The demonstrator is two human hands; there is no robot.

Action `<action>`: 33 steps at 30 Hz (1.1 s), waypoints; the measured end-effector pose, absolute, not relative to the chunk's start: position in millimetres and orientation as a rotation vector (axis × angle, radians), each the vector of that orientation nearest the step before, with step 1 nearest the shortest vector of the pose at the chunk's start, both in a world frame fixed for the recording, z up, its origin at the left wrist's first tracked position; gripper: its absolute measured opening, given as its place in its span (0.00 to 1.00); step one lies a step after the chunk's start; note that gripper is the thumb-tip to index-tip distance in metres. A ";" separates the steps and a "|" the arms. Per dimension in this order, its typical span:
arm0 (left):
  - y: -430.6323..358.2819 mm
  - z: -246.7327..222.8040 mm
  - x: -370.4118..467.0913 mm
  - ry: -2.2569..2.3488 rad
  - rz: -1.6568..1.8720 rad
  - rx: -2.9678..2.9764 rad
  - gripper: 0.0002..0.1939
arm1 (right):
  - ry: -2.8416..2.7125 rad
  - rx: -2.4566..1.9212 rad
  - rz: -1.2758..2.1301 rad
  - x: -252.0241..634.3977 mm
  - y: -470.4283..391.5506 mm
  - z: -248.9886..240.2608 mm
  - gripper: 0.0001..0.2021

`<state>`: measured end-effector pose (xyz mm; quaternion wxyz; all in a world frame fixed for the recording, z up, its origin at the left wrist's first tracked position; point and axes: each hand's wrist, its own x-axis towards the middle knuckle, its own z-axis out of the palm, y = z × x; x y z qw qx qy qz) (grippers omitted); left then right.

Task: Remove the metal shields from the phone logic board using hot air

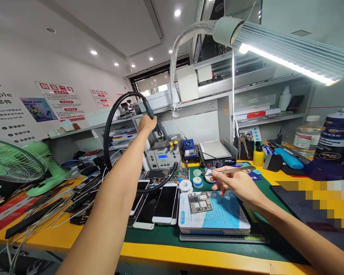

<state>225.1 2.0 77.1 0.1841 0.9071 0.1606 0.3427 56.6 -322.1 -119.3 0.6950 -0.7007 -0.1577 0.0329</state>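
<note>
My left hand (148, 123) is stretched forward, its fingers closed round the black handle of a hot air gun (149, 108). The gun's thick black hose (107, 133) arches to the left and loops back to the grey hot air station (164, 156). Slim metal tweezers (240, 169) are pinched in my right hand (232, 183), above the right side of a white-and-blue box (218, 221). A phone circuit board (200, 202) lies flat on top of that box, left of my right hand. Whether the tweezers grip anything cannot be made out.
Several phones (164, 204) lie left of the box. Solder reels (185, 186) sit behind it. A green fan (40, 168) and loose cables (54, 202) occupy the left. A lit lamp (286, 49) hangs overhead. Bottles and a spray can (336, 137) stand at the right.
</note>
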 end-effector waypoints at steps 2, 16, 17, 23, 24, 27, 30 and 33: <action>1.7 76.1 227.3 0.458 0.966 2.558 0.20 | -0.338 -1.570 0.071 56.1 -321.5 -118.0 0.10; 7.0 68.2 234.9 0.417 1.043 2.520 0.19 | -0.315 -1.582 0.078 53.1 -321.0 -113.7 0.09; 6.2 68.4 234.6 0.413 1.046 2.514 0.19 | -0.313 -1.581 0.079 53.1 -320.9 -113.5 0.09; 1.8 75.3 231.8 0.383 1.094 2.438 0.19 | -0.292 -1.604 0.076 51.7 -319.9 -110.7 0.09; 2.0 77.2 231.2 0.379 1.116 2.416 0.19 | -0.288 -1.609 0.076 51.6 -319.7 -110.4 0.09; 4.5 85.0 227.7 0.366 1.207 2.330 0.19 | -0.281 -1.615 0.074 52.0 -319.2 -110.6 0.09; 8.8 95.1 219.2 0.342 1.316 2.219 0.19 | -0.275 -1.608 0.067 52.8 -318.8 -111.5 0.09; 14.5 104.2 203.0 0.238 1.414 2.123 0.20 | -0.263 -1.598 0.053 52.9 -319.0 -111.3 0.09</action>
